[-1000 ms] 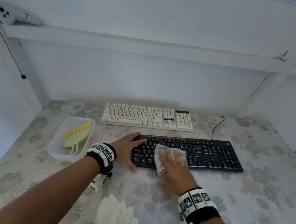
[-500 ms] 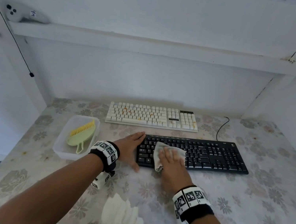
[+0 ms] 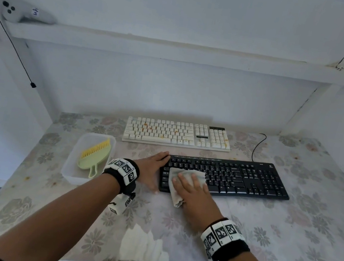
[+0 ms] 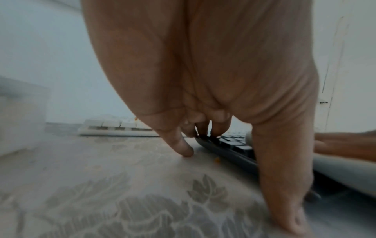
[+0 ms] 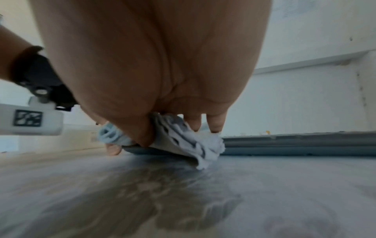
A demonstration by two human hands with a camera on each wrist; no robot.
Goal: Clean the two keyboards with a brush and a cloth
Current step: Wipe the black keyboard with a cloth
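Note:
My right hand [image 3: 191,191] presses a grey cloth [image 3: 184,175] onto the left part of the black keyboard [image 3: 248,179]. Its fingers lie spread on top. In the right wrist view the thumb of that hand [image 5: 162,80] tucks against the bunched cloth [image 5: 183,136] at the black keyboard's [image 5: 295,141] front edge. My left hand [image 3: 152,167] rests flat at the keyboard's left end, with straight fingers on its far corner [image 4: 230,149] and thumb on the table. The white keyboard [image 3: 177,134], stained orange, lies behind. A green brush [image 3: 96,154] with yellow bristles lies in a clear tray [image 3: 71,173].
The floral-covered table [image 3: 286,225] sits in a white alcove under a shelf [image 3: 178,51], which carries a grey controller [image 3: 23,13]. The black keyboard's cable [image 3: 257,147] loops behind it. The cover is torn white [image 3: 143,244] at the front edge.
My right hand has slid the cloth leftward along the black keyboard, close to my left hand. The left hand has stayed at the keyboard's left end.

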